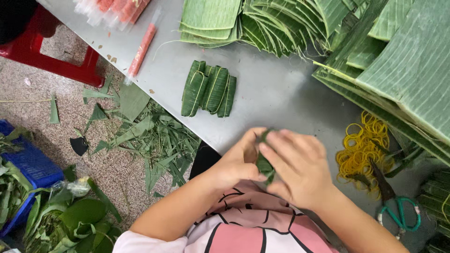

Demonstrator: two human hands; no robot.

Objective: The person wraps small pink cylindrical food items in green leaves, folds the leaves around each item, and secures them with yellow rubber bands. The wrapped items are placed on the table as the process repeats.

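Both hands, left hand (239,161) and right hand (300,171), pinch a small banana-leaf parcel (264,164), apparently mid-fold, so next comes a band from the yellow rubber bands (361,150)

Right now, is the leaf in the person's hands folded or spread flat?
Folded: the green leaf is bunched narrow between left hand and right hand.

Setting: small food-wrapping workshop. Evidence: grey metal tabletop (276,93) stacked with cut banana leaves (398,51); four finished leaf parcels (209,89); pile of yellow rubber bands (363,143); green-handled scissors (398,211); leaf trimmings (150,136) on speckled floor (28,89); blue crate (28,164); red stool (51,58).
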